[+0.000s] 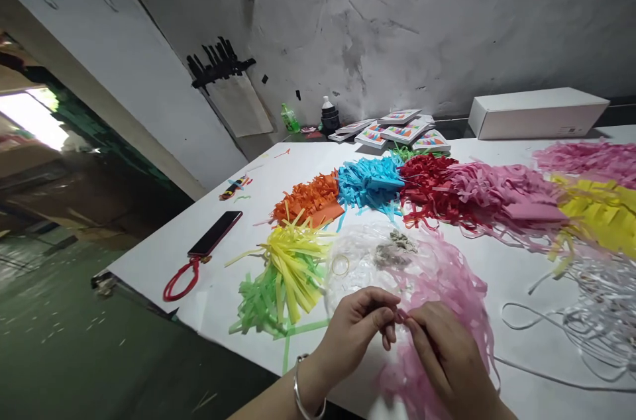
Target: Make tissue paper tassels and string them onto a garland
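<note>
Both hands meet at the near edge of a white table [163, 254]. My left hand [355, 330], with a silver bangle on the wrist, pinches the top of a pink fringed paper tassel [450, 287] between thumb and fingers. My right hand [450, 357] grips the same pink tassel from the right, fingertips touching the left ones. The pink strips spread out under and behind my hands. Just beyond them lies a clear plastic bag [365, 261] with small metal bits and a rubber band.
Piles of fringed paper lie across the table: yellow and green [285, 274], orange [311, 198], blue [370, 181], red [427, 188], pink [501, 191], yellow [603, 208]. White cord [596, 314] at right. A phone [215, 233] with red strap at left. Booklets [397, 128] and a white box [536, 112] at the back.
</note>
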A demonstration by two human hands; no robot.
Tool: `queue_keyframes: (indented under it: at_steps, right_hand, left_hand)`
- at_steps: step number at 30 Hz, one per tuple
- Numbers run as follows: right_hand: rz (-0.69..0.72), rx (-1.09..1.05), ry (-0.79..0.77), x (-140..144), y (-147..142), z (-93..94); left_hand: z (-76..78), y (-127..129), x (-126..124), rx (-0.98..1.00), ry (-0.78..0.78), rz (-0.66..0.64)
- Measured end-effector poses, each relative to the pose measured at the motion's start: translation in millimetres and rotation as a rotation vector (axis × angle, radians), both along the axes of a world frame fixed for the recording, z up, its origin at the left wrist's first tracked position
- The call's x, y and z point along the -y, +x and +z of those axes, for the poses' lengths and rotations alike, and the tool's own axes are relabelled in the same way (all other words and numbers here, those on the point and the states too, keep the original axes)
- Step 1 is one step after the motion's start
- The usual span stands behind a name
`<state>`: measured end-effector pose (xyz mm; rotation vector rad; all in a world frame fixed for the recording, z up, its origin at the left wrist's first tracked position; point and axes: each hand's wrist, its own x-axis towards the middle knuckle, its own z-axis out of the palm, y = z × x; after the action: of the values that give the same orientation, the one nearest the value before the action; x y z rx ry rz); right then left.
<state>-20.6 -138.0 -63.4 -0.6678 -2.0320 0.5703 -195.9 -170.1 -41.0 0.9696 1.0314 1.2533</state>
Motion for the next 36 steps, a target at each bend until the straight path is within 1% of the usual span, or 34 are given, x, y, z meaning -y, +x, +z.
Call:
queue_keyframes:
  at_steps: [4,7,11,15,19,22,24,26,29,33,36]
  right_hand:
    - [-0.039,0.024,-0.057,3.2,-2.0,-0.4]
    - [-0.012,0.031,-0.067,4.7,-1.3,-0.3]
    - [0.027,0.091,-0.153,3.3,2.0,-1.1]
    - [0.079,0.148,-0.216,-0.5,5.3,-1.1]
    - [0.084,0.167,-0.177,-2.6,7.0,2.2]
    - [0.113,0.213,-0.123,-2.9,7.8,2.3]
    - [0.096,0.225,-0.116,-2.6,7.9,-0.9]
    - [0.074,0.211,-0.134,-1.8,7.8,-5.2]
    - [0.118,0.203,-0.169,-0.4,7.5,-8.5]
    - [0.172,0.216,-0.129,-0.8,8.5,-1.7]
    - [0.261,0.252,-0.084,-2.7,9.7,7.3]
  left_hand:
    - [-0.6,-0.9,1.4,-0.109,0.045,0.059]
    - [0.2,-3.0,4.6,-0.223,0.101,0.07]
    - [-1.0,-5.8,8.5,-0.338,0.215,0.049]
    - [0.4,-8.5,11.5,-0.525,0.341,-0.006]
    - [6.5,-11.2,13.7,-0.729,0.44,-0.046]
    - [10.0,-13.0,14.7,-0.83,0.479,-0.064]
    - [11.1,-13.5,14.9,-0.857,0.492,-0.067]
    - [11.9,-13.3,14.9,-0.842,0.485,-0.071]
    - [12.9,-12.0,14.4,-0.812,0.454,-0.073]
    - [13.2,-10.6,14.1,-0.788,0.415,-0.083]
    - [12.5,-11.3,15.1,-0.756,0.389,-0.096]
